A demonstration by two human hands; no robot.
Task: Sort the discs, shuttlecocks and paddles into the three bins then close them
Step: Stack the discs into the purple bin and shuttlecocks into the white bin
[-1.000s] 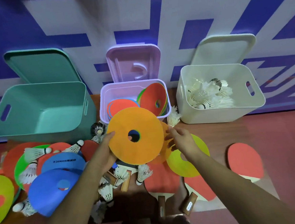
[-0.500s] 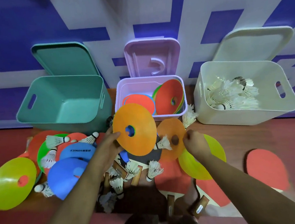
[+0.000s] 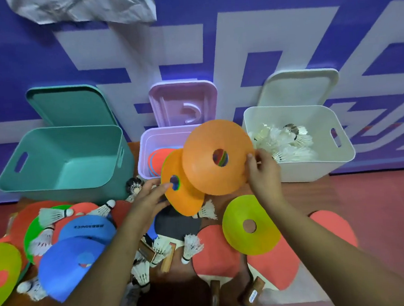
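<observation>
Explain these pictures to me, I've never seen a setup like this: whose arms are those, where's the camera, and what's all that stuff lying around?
There is no machine here. A person wears a camera on the head, so every picture looks down along their own arms. The left hand holds the lower orange disc. The right hand holds the upper orange disc. Both discs are at the purple bin, which has discs inside. The teal bin looks empty, and the white bin holds shuttlecocks. In front lie loose shuttlecocks, red paddles and more discs, such as a yellow-green disc.
</observation>
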